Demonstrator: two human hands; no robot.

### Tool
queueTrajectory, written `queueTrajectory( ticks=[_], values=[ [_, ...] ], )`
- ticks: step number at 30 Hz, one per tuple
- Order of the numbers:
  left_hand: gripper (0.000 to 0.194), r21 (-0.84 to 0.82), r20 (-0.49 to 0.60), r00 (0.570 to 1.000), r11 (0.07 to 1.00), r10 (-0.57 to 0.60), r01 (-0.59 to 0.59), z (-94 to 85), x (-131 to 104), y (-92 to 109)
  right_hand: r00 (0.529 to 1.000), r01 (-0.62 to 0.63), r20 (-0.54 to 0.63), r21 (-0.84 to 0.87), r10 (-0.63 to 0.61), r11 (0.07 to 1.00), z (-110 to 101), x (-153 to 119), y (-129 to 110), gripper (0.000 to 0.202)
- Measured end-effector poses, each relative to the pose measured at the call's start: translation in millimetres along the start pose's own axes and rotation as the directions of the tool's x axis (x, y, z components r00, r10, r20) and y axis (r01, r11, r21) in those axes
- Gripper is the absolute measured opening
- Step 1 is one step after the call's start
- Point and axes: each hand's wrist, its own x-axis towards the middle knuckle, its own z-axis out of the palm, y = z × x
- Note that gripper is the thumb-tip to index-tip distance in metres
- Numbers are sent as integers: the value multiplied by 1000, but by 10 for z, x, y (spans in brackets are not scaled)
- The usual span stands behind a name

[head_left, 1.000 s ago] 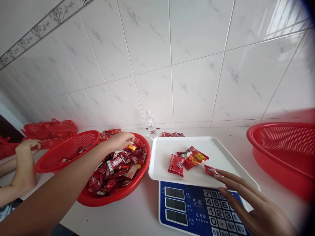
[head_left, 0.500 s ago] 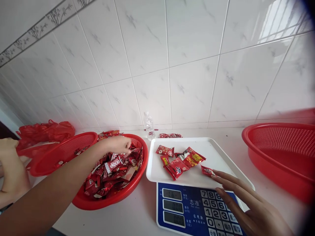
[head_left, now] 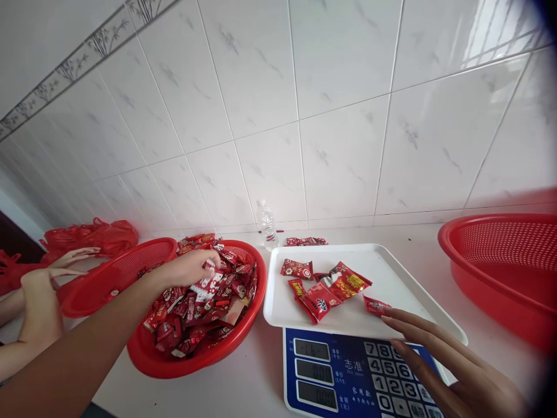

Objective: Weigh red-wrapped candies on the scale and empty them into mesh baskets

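Note:
My left hand [head_left: 191,268] reaches into a red plastic basket [head_left: 235,342] heaped with small red snack packets. Its fingers are curled on a white-and-red snack packet [head_left: 209,287], which is slightly blurred. My right hand [head_left: 452,360] is open, fingers stretched out over the front right edge of a white tray [head_left: 409,284]. Its fingertips are at the end of a small red packet [head_left: 375,305] lying on the tray. Left of that lie several more packets, among them a larger red one [head_left: 319,301]. The tray sits on a blue digital scale [head_left: 348,371] with number keys.
Another red basket [head_left: 491,278] stands at the right. At the left are a shallower red basket [head_left: 100,284], red plastic bags [head_left: 108,235] and another person's arms [head_left: 43,296]. A clear bottle [head_left: 267,226] and a row of packets [head_left: 306,241] stand near the tiled wall.
My left hand has shifted left and nearer within the basket, and a white-and-red packet now shows at its fingers. My right hand stays at the small packet. The other person's hands have moved.

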Motion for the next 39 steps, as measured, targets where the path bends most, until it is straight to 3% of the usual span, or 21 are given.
queueTrajectory(
  ticks=[3,6,12,18,22,25,28,31,34,37,39],
  values=[
    [25,8,-185,983,1000,-2,3,-16,183,4,1000,-7,-4,9,7,1000,5,-3,10,33],
    [31,135,-297,955,990,-9,51,82,382,5,1000,-17,-8,5,17,1000,8,-16,22,34],
    [27,435,-191,982,896,-6,90,287,588,64,1000,-24,-14,20,24,999,30,-34,29,34],
    [22,444,-215,976,892,13,86,190,658,35,1000,-12,-4,32,12,999,53,-64,64,34],
    [38,411,-157,988,909,-5,70,249,718,-17,1000,-8,-11,33,8,999,62,-65,75,35],
    [22,384,-177,984,921,-5,73,326,764,-21,1000,-8,-25,25,8,1000,69,-43,72,34],
    [19,314,-196,980,948,19,45,292,814,-17,999,-18,-37,5,19,1000,66,-24,69,34],
    [33,224,-170,984,974,55,-15,160,831,1,1000,-11,-26,11,11,1000,46,-23,66,33],
    [38,-105,-106,993,992,52,-63,47,768,72,1000,9,-13,34,-8,999,18,-31,60,34],
    [39,-518,13,999,855,43,-30,19,664,195,1000,5,0,34,-5,999,-2,-39,52,34],
    [39,-632,74,995,775,65,-3,36,617,274,1000,0,-5,28,0,1000,-8,-43,47,34]
  ],
)
